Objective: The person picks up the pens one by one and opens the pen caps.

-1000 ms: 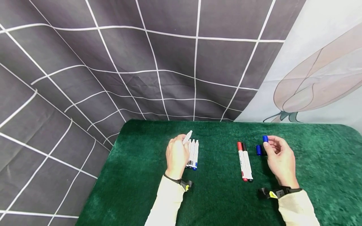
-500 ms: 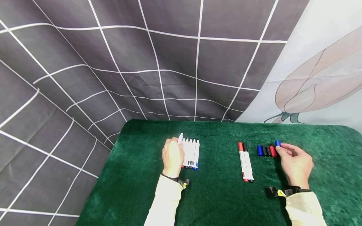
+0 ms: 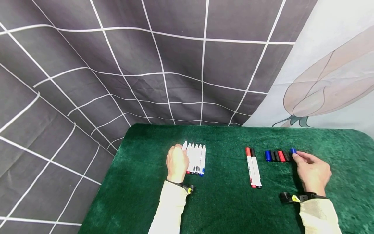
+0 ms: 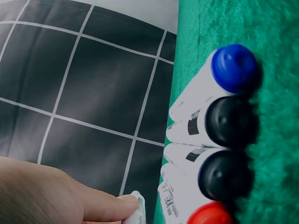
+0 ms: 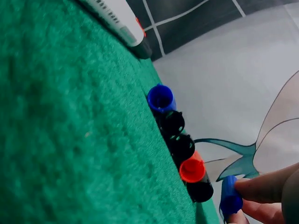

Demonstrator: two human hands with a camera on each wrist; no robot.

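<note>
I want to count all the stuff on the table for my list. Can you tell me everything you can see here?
uncapped markers: at least five, white barrels, side by side on the left of the cloth; end plugs showing are blue, black, black, red.
capped markers: two, one red cap, one black cap, lying together mid-table.
loose caps: five in a row right of the capped pair; blue, black, black, red, black.
blue cap: one, at the right end of that row, pinched in fingertips.
green cloth: one, covers the table.
grid backdrop: one, dark grey with white lines, behind.
pale printed cloth: one, behind on the right.
left hand: grip on the leftmost white marker.
right hand: grip on the blue cap.
</note>
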